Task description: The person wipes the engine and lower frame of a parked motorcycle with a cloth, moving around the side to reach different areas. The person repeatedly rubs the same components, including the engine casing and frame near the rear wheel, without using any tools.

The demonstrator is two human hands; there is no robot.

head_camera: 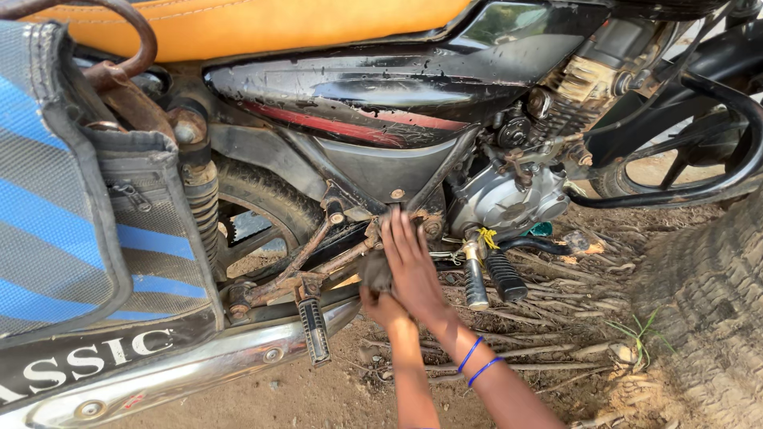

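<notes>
A black motorcycle with a red-striped side panel (381,95) stands side-on before me. My right hand (411,266), with two blue bangles at the wrist, lies flat with fingers spread on the rusty lower frame (350,250), just behind the engine (509,199). Just below and to its left, my left hand (383,306) is curled around a dark grey rag-like lump (374,272) held against the same spot. The right hand partly covers it.
A rear footpeg (313,330) hangs left of my hands; a front footpeg (505,276) and a metal lever (475,282) are to the right. Chrome exhaust (199,369) runs below. A blue-striped saddlebag (71,206) fills the left. Sticks litter the dirt (540,342); a rough trunk (707,302) stands right.
</notes>
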